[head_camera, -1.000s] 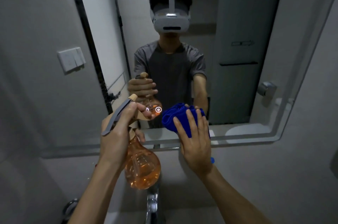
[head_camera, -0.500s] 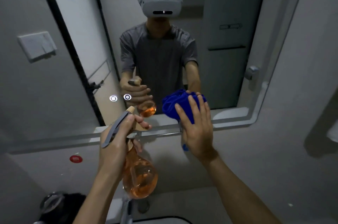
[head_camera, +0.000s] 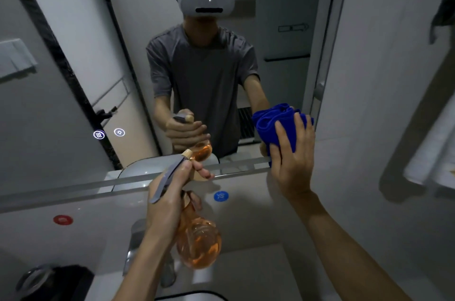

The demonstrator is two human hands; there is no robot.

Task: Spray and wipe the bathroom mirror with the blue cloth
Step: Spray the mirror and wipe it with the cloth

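Left hand [head_camera: 170,199] had its grip wrapped round the neck of the orange spray bottle [head_camera: 198,244], held below the mirror [head_camera: 73,54] edge, above the faucet [head_camera: 138,244]. Right hand [head_camera: 293,160], fingers spread flat, pressed the blue cloth [head_camera: 273,126] against the mirror's lower right corner. Blue sticker [head_camera: 220,196] on the wall just under the mirror.

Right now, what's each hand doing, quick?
Left hand: grips the orange spray bottle by its neck, fingers at the trigger.
Right hand: open, straight fingers pressing the blue cloth against the mirror.
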